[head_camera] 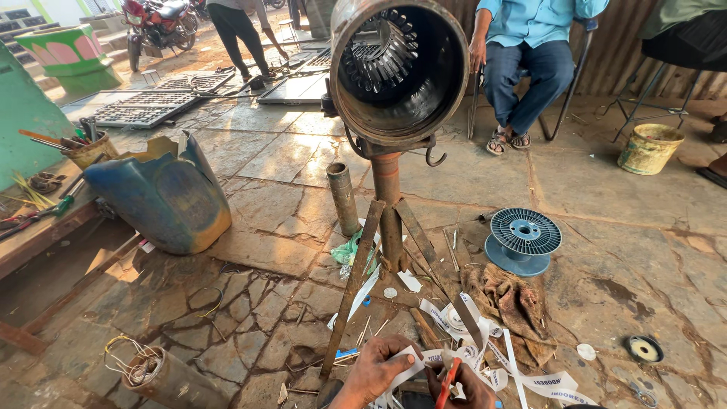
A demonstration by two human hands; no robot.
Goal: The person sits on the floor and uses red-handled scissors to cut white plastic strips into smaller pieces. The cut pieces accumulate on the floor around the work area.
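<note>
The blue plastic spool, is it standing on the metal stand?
No, the blue plastic spool lies on the stone floor, to the right of the metal stand and apart from it.

This is an open-air repair workshop for electric motors, set on a cracked stone floor that runs straight out to a dusty yard. A large motor stator housing sits on a rusty welded stand, its slotted core visible inside. An empty blue wire spool, a greasy rag and strips of white insulating paper litter the ground. At the left a worn counter carries hand tools and a tin of them. Metal grilles lie farther off, near a parked motorcycle and corrugated sheet walls.
</note>
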